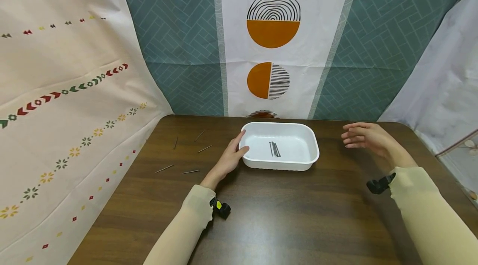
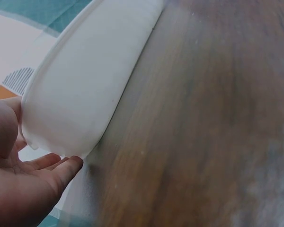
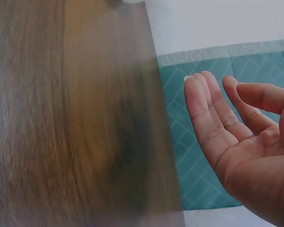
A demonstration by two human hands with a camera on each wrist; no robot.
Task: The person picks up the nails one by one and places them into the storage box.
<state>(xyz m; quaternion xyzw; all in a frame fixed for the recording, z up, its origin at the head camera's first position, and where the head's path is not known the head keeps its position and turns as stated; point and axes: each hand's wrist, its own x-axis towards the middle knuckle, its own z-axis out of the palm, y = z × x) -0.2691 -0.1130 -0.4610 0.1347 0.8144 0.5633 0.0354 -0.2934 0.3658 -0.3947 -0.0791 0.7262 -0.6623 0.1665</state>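
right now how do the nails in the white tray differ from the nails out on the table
The nails in the tray lie bunched together, nearly parallel, inside the white tray. The loose nails lie scattered apart at differing angles on the bare table, beyond the left hand. Both sets look thin, dark and alike.

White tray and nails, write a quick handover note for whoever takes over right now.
Left hand: open, fingers against the left end of the white tray.
Right hand: open, empty, held above the table right of the tray.
Done: a small bunch of nails in the tray.
Left: five loose nails on the table, left of the tray.
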